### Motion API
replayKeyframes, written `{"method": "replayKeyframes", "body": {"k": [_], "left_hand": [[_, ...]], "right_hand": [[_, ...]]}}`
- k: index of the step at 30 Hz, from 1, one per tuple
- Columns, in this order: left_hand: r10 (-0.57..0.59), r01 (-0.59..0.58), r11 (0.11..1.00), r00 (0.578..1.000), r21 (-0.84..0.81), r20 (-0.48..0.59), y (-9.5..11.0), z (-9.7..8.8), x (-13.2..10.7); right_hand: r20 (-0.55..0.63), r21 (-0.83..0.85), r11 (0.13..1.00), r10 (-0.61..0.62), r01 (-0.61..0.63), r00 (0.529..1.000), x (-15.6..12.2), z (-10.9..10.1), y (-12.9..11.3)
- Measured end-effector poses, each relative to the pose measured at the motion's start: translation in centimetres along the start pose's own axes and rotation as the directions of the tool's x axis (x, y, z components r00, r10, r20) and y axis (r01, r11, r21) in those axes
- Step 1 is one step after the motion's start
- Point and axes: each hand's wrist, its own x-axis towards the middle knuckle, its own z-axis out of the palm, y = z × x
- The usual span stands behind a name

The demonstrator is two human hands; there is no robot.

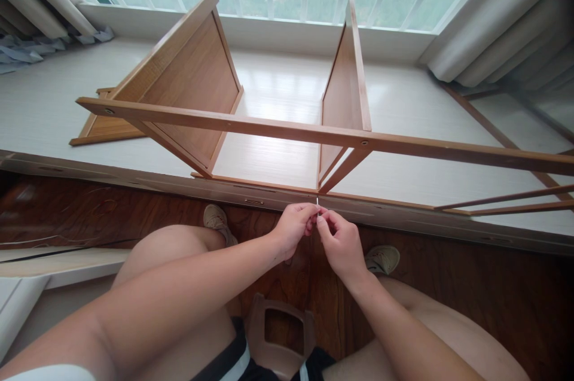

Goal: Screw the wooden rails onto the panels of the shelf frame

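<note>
Setting: window ledge (278,88), wooden shelf frame (287,130)
Hands: left hand (293,226), right hand (343,243), both pinched on small pin (317,204) below frame

I can read no text, label, brand, number or sign anywhere here. The wooden shelf frame (287,130) in front of me carries no printing on its boards or rail, and the small metal pin (317,204) at my fingertips is too tiny to show any marking.
</note>
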Motion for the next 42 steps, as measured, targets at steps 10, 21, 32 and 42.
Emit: {"method": "replayKeyframes", "body": {"k": [10, 21, 32, 42], "left_hand": [[-0.043, 0.043, 0.998, 0.999, 0.035, -0.01, 0.1, -0.1, 0.0], [-0.053, 0.054, 0.998, 0.998, 0.033, -0.019, 0.5, 0.4, -0.5], [-0.039, 0.04, 0.998, 0.998, 0.038, -0.041, 0.0, 0.2, -0.2], [-0.027, 0.027, 1.0, 1.0, 0.009, 0.006, 0.3, 0.2, -0.1]], "right_hand": [[0.341, 0.664, 0.593, 0.301, -0.455, 0.89, 0.0, 1.2, 0.8], [0.199, 0.572, 0.74, 0.294, -0.354, 0.935, -0.4, 1.2, 0.5], [-0.021, -0.152, 0.988, -0.002, -0.001, 1.0, -0.9, 0.3, -0.2], [-0.048, -0.371, 0.927, -0.078, 0.054, 0.996, -0.6, -0.3, -0.3]]}}
